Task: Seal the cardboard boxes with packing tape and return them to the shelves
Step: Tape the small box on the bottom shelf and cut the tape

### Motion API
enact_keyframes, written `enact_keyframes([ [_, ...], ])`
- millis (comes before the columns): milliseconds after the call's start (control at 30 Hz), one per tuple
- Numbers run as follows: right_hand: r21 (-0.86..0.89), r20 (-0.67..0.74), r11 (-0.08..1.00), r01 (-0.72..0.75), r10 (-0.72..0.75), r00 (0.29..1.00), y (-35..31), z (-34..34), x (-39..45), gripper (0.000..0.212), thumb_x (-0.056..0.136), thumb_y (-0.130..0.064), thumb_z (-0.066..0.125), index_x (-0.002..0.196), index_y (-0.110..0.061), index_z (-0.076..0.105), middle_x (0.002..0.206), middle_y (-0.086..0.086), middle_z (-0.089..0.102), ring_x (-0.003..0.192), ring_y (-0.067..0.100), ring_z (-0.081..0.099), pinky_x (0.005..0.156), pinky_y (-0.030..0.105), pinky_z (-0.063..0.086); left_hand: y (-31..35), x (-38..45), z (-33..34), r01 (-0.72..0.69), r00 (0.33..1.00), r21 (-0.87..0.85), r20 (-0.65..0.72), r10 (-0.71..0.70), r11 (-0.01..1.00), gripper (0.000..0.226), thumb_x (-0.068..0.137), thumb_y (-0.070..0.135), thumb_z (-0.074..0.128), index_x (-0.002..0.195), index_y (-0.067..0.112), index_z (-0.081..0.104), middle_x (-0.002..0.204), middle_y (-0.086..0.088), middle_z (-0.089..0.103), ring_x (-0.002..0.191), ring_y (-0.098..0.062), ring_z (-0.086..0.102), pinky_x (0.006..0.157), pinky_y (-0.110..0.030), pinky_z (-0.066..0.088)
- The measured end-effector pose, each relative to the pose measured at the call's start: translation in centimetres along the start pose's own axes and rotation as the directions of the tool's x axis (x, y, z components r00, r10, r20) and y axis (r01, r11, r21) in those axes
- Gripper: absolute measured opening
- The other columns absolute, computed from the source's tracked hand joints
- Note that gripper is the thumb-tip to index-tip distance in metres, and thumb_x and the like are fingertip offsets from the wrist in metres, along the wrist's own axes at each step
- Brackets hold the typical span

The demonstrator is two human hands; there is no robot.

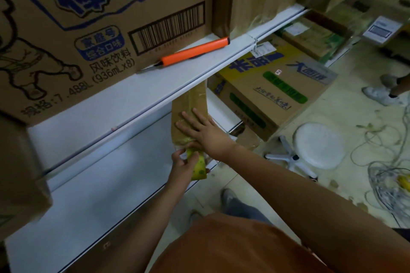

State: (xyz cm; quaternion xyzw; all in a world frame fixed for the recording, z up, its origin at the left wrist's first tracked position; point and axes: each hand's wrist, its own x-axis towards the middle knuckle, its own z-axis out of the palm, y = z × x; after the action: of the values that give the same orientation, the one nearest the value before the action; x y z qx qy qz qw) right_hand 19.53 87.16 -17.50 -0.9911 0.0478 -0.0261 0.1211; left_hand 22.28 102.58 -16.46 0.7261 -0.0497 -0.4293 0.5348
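The cardboard box being sealed sits on the lower shelf, mostly hidden under the upper shelf, so only a narrow strip of its glossy, taped top shows. The right hand lies flat on that strip, fingers straight, pressing the tape down. The left hand pinches the yellow tape roll at the box's near edge, just beside the right wrist.

The box looks stiff but its top should give slightly under a palm; judging by its size, it is probably best lifted by both lower edges. The tape film is thin, sticky and likely to wrinkle.

One tape roll shows, and one orange utility knife on the upper shelf, beside one large printed box. One white stool stands on the floor.
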Motion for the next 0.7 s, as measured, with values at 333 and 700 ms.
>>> enact_keyframes([
  [333, 0.052, 0.055, 0.998, 0.02, -0.023, 0.998, 1.4, -0.6, 1.0, 0.073, 0.095, -0.056, 0.044, 0.158, -0.027, 0.022, 0.167, 0.001, 0.009, 0.153, 0.035, -0.002, 0.12, 0.06, 0.016, 1.2, 0.8, 1.0, 0.072, 0.997, -0.056, 0.025, -0.071, 0.996, 0.049, 0.101, 0.024, 0.057, 0.142, 0.013, 0.033, 0.123, -0.009, 0.048, 0.06, -0.009, 0.064, 0.041, -0.009, 0.044],
  [700, -0.085, -0.756, 0.996, -0.028, -0.046, 0.653, -3.8, -17.1, -1.3, 0.036, 0.104, -0.032, 0.048, 0.082, -0.011, 0.067, 0.075, 0.002, 0.061, 0.054, 0.02, 0.056, 0.041, 0.033, 0.04, 1.0, 6.0, 0.8, 0.138, 0.99, -0.224, 0.006, -0.14, 0.965, 0.053, 0.076, 0.029, 0.081, 0.116, 0.008, 0.053, 0.119, -0.025, 0.063, 0.096, -0.04, 0.065, 0.08, -0.049, 0.057],
])
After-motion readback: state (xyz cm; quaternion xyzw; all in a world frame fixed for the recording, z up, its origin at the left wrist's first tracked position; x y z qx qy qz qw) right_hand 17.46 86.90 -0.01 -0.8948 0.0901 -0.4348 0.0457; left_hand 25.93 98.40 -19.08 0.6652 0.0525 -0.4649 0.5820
